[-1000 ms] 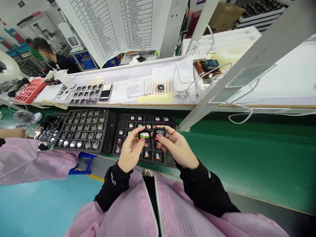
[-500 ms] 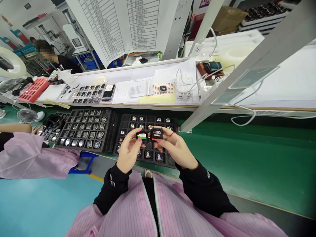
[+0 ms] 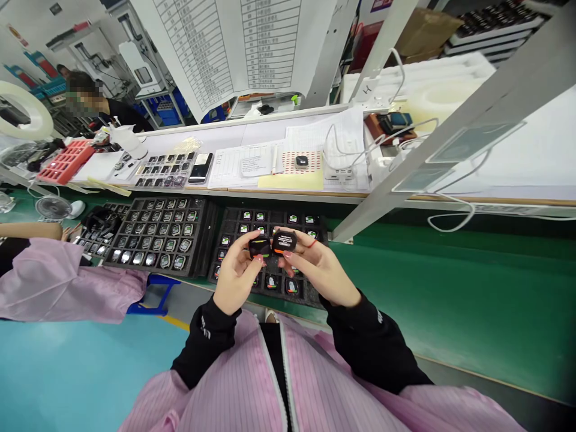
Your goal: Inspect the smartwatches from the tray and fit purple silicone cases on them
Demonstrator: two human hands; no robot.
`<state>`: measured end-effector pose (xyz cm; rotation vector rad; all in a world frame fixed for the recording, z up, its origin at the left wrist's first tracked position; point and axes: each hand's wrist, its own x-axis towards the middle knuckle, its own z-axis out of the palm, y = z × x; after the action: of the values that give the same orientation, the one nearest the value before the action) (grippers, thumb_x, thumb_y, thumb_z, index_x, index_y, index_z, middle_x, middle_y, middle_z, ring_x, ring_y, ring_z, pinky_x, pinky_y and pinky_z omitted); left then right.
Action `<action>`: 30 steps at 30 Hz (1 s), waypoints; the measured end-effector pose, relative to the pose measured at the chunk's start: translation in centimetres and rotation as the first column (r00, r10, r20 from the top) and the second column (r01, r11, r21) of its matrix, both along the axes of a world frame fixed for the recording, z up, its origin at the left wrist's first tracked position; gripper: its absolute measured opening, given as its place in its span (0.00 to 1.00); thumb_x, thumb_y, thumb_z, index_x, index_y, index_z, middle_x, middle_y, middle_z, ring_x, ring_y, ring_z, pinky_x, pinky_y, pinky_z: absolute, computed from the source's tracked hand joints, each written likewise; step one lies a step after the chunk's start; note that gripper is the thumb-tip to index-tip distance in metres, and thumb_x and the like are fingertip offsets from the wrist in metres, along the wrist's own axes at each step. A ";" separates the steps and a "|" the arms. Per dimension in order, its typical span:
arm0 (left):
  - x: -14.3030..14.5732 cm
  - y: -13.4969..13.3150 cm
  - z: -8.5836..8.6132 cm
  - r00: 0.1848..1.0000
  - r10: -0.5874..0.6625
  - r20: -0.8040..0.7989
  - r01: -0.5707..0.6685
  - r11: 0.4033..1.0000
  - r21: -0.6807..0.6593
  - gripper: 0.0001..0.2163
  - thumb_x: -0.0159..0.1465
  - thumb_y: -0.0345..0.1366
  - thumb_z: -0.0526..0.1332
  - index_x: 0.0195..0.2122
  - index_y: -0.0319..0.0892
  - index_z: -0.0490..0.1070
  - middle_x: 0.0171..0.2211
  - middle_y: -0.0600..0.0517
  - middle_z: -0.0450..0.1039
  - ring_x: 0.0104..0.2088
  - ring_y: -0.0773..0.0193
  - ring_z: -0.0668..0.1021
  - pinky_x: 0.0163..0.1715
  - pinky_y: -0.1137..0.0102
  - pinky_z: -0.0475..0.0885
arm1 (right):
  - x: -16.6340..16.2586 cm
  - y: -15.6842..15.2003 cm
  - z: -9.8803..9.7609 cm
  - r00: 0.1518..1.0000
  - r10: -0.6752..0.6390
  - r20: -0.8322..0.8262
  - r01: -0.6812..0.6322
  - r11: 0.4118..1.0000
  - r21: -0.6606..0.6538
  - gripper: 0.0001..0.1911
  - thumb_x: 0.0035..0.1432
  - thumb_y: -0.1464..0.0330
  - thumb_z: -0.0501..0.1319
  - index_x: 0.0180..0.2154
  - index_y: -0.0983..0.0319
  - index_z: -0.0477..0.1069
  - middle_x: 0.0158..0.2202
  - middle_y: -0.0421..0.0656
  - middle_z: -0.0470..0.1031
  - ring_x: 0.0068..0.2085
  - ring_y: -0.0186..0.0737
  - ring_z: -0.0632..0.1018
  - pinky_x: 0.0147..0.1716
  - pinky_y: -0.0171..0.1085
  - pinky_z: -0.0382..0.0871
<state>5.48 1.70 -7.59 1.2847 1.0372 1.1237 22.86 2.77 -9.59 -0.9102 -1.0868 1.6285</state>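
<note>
My left hand (image 3: 236, 277) pinches a small black watch body (image 3: 260, 246) between thumb and fingers, its face now dark. My right hand (image 3: 320, 271) grips a second black watch body (image 3: 284, 241) with white text on its face, held touching the first one. Both hands hover over a black compartment tray (image 3: 315, 294) holding several watch bodies with lit screens (image 3: 246, 215).
A second black tray (image 3: 155, 235) full of watch bodies lies to the left on the green belt (image 3: 450, 288). Another person's pink sleeve (image 3: 58, 282) reaches in at left. The shelf behind holds papers (image 3: 245, 162), a phone (image 3: 200, 168), cables and a red tray (image 3: 63, 161).
The watch body in my left hand turned so its green-lit screen no longer shows. The two pieces came closer together and now touch.
</note>
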 end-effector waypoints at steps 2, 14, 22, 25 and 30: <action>0.0 0.1 0.0 1.000 -0.002 0.003 0.002 1.000 0.004 0.18 0.65 0.36 0.61 0.56 0.43 0.65 0.48 0.46 0.68 0.37 0.69 0.74 0.36 0.75 0.74 | -0.1 0.0 0.1 1.000 -0.002 -0.001 0.002 1.000 -0.002 0.35 0.54 0.58 0.66 0.60 0.61 0.59 0.36 0.44 0.71 0.31 0.28 0.72 0.25 0.26 0.68; 0.3 1.0 0.5 0.999 -0.034 -0.016 0.035 0.998 0.050 0.19 0.64 0.33 0.61 0.57 0.42 0.64 0.51 0.45 0.68 0.42 0.66 0.75 0.41 0.73 0.74 | 0.0 0.6 0.3 0.999 -0.052 0.015 0.052 0.998 0.028 0.33 0.53 0.60 0.66 0.58 0.61 0.61 0.34 0.43 0.71 0.31 0.28 0.72 0.26 0.28 0.68; 0.5 0.9 1.5 0.999 -0.011 -0.036 0.014 0.997 0.076 0.21 0.64 0.33 0.61 0.58 0.41 0.63 0.54 0.44 0.68 0.45 0.64 0.75 0.42 0.72 0.74 | -0.7 1.6 1.3 0.984 -0.176 0.037 0.176 0.984 -0.010 0.31 0.51 0.54 0.68 0.51 0.63 0.66 0.35 0.43 0.73 0.24 0.23 0.67 0.20 0.25 0.61; 0.4 0.9 1.7 0.999 0.005 -0.045 -0.001 0.996 0.089 0.21 0.64 0.33 0.61 0.58 0.41 0.63 0.53 0.44 0.69 0.46 0.63 0.76 0.42 0.72 0.73 | -0.9 1.7 1.4 0.983 -0.180 0.039 0.180 0.984 -0.013 0.30 0.51 0.54 0.67 0.51 0.63 0.66 0.38 0.45 0.74 0.24 0.22 0.66 0.20 0.25 0.61; 0.1 1.2 1.9 0.999 0.031 -0.041 -0.025 0.991 0.131 0.21 0.64 0.33 0.62 0.58 0.42 0.64 0.52 0.45 0.69 0.45 0.64 0.76 0.43 0.73 0.73 | -0.7 1.7 1.5 0.990 -0.139 -0.014 0.139 0.990 0.008 0.26 0.55 0.56 0.64 0.52 0.62 0.67 0.45 0.47 0.74 0.25 0.22 0.69 0.21 0.25 0.61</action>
<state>5.54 2.94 -5.72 1.4070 1.0296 1.2067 22.11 4.45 -8.08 -0.9474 -0.9981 1.5118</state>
